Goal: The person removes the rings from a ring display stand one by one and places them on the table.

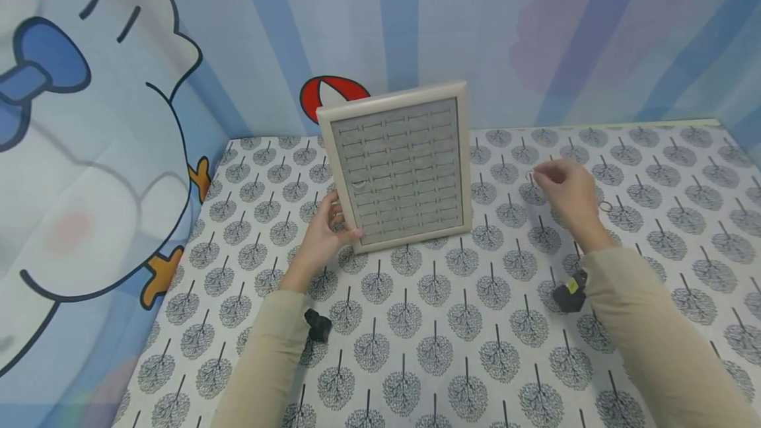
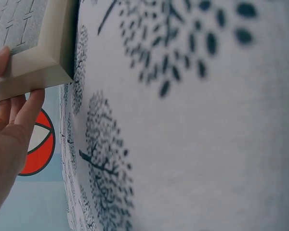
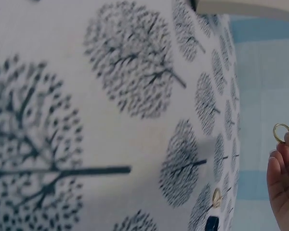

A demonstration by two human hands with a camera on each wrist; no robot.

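A ring display board (image 1: 398,160) with a pale frame and grey slotted face stands tilted on the table. My left hand (image 1: 324,230) grips its lower left edge, thumb on the front and the other fingers along the side, also visible in the left wrist view. One ring (image 1: 359,185) sits in a slot at the board's left. To the right of the board, above the cloth, my right hand (image 1: 571,197) pinches a thin gold ring (image 3: 274,131) between thumb and fingertip. Another ring (image 1: 605,206) lies on the cloth beside that hand.
A tree-print cloth (image 1: 434,322) covers the table. Behind it hangs a blue striped backdrop (image 1: 475,32) with cartoon figures. Black devices (image 1: 571,292) are at both wrists. A small dark thing (image 3: 212,224) near the loose ring is too cropped to identify.
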